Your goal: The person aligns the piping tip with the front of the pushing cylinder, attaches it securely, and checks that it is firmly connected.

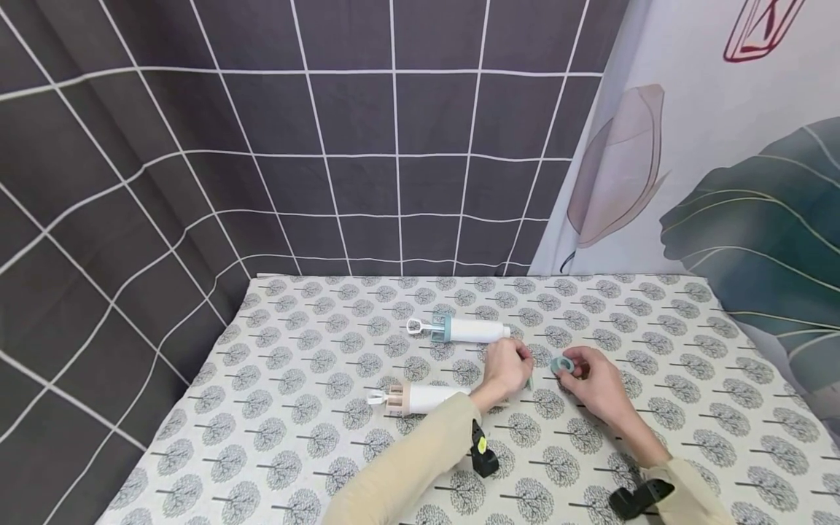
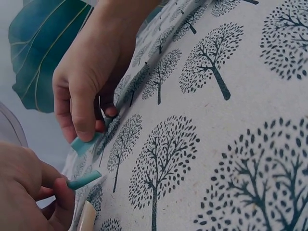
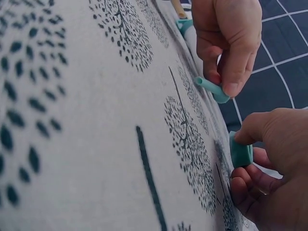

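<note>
My left hand pinches a small teal nozzle-like tube, whose hollow narrow end shows in the right wrist view. A short teal ring is held by its edge between the thumb and fingers of my right hand. The two hands are apart, low over the cloth, with the tube and ring a short way from each other. Just beyond my left hand lies a white syringe-like tube with a teal collar and a looped handle. A similar one with a beige collar lies nearer, partly hidden by my left forearm.
A tree-print cloth covers the table, whose far edge meets a dark grid-patterned curtain. At the right hangs a pale curtain with leaf shapes. Black wrist cameras sit on both sleeves.
</note>
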Available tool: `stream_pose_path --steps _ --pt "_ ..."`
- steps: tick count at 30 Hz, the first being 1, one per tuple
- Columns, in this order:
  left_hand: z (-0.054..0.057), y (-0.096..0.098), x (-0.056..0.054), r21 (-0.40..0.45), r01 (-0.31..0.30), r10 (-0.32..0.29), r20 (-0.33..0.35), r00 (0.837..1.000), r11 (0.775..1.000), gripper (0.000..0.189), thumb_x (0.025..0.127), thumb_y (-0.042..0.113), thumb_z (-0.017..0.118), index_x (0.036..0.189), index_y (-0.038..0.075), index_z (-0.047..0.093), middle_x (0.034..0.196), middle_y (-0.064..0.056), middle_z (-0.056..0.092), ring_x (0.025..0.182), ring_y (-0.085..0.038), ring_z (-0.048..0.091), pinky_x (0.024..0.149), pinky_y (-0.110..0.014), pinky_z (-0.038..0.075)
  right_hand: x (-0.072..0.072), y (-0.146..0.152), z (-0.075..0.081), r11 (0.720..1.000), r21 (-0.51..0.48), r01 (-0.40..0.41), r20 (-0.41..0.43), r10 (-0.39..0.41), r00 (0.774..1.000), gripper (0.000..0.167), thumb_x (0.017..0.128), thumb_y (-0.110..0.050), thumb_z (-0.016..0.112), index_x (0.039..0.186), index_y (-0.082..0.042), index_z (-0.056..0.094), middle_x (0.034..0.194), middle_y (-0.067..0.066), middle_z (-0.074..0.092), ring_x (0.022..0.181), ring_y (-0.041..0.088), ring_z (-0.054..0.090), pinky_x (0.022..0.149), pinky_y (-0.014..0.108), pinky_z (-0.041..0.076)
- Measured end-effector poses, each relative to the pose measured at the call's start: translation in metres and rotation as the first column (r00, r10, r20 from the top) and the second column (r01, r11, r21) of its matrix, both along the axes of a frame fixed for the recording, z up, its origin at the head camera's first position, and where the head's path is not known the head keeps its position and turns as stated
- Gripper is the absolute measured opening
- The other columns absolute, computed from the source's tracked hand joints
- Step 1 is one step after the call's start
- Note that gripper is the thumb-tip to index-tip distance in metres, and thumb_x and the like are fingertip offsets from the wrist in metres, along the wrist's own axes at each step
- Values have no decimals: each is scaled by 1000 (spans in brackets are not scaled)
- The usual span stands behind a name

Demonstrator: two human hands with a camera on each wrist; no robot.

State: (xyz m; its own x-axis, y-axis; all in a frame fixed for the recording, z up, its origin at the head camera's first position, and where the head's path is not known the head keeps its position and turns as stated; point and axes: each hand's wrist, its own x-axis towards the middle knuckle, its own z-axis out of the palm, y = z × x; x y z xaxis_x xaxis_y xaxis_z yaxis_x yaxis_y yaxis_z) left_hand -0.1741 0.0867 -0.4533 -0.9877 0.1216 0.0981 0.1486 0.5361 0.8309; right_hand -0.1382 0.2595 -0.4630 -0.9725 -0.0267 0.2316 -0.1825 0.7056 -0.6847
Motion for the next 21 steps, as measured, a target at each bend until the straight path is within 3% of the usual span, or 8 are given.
stream_pose_path --steps 7,15,21 --pt "4 -1 1 60 -32 28 74 997 998 14 81 -3 74 76 9 72 66 6 62 57 -5 52 61 -17 47 2 -1 2 1000 -16 3 6 -3 1000 36 81 2 73 113 10 60 98 17 61 81 23 58 62 23 49" --pt "10 -6 3 103 -45 36 91 995 994 13 82 -4 73 78 7 72 66 5 62 57 -5 51 58 -18 46 7 -3 7 1000 -26 2 22 -1 1000 36 81 1 74 113 8 60 99 16 61 82 23 58 64 22 50" --pt "12 -11 2 107 -70 65 49 997 992 10 81 -2 75 78 7 74 64 9 60 58 -5 51 63 -20 46 12 -7 12 999 -36 -8 42 10 999 40 81 1 75 116 9 58 102 18 62 85 26 60 68 22 52"
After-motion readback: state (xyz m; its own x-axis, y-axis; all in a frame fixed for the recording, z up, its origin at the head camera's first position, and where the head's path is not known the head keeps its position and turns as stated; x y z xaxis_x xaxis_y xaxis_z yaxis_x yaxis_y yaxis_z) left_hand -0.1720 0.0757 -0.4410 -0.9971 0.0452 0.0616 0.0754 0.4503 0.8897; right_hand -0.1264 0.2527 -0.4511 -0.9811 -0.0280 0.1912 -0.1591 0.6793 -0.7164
